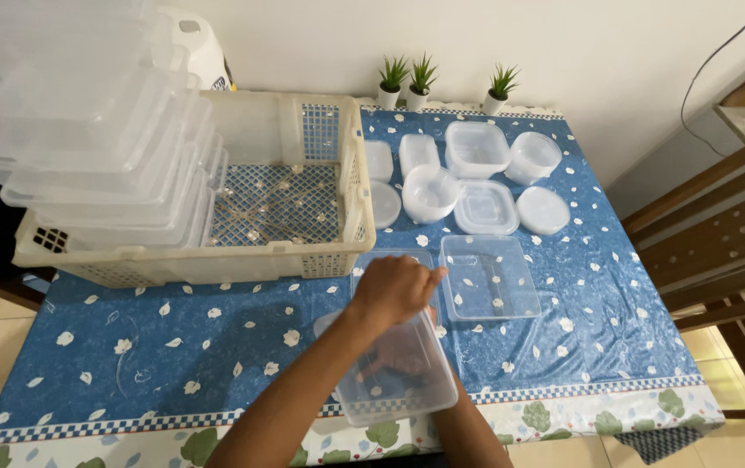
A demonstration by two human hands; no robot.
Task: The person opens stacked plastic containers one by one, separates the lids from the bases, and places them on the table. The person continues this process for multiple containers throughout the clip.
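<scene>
**Lid going onto the rectangular tub, near edge of table**

Blue leaf-print tablecloth covers the table (216,347), white wall behind, 3 small potted plants (420,82) along the far edge.

- Left hand (394,290): over the far end of a clear rectangular container (398,364) at the near edge, fingers curled down on its rim or lid; can't tell which.
- Right hand (398,357): under or behind the container, seen blurred through the plastic, seems to cup it from below. Finger spread unclear.
- Second clear rectangular piece (489,277) lies flat just right of the left hand, apart from it.
- Far right corner: group of round and square tubs and lids (476,178), loose.
- Far left: cream plastic basket (286,191), stack of clear containers (86,139) at its left end.

Judgement: step in hand is fitting or seating one container. Next move calls for even pressure along the rim, right hand bracing underneath so it doesn't slide off the table edge.
</scene>
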